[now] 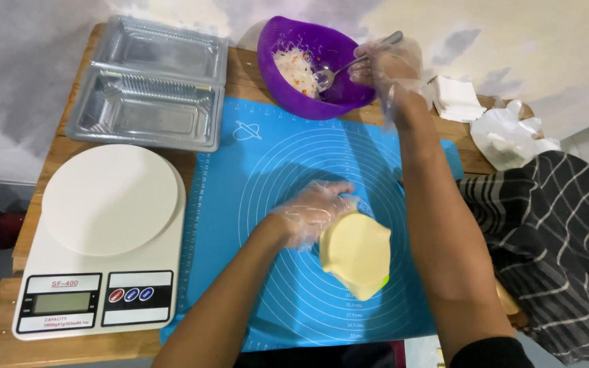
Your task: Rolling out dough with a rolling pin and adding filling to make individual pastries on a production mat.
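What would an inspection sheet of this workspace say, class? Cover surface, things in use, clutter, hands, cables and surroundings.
Surface: wooden table under a blue mat.
Things in use: pale dough round; purple bowl of shredded filling; spoon.
Clutter: white scale, two clear trays, napkins, plastic bag.
Hands: both gloved; left hand touches the dough round, right hand grips the spoon.
Cables: nothing seen.
Surroundings: striped cloth, pale wall.

Right hand [384, 65] spoons filling [294, 71]; left hand [311, 212] steadies dough [356, 253]
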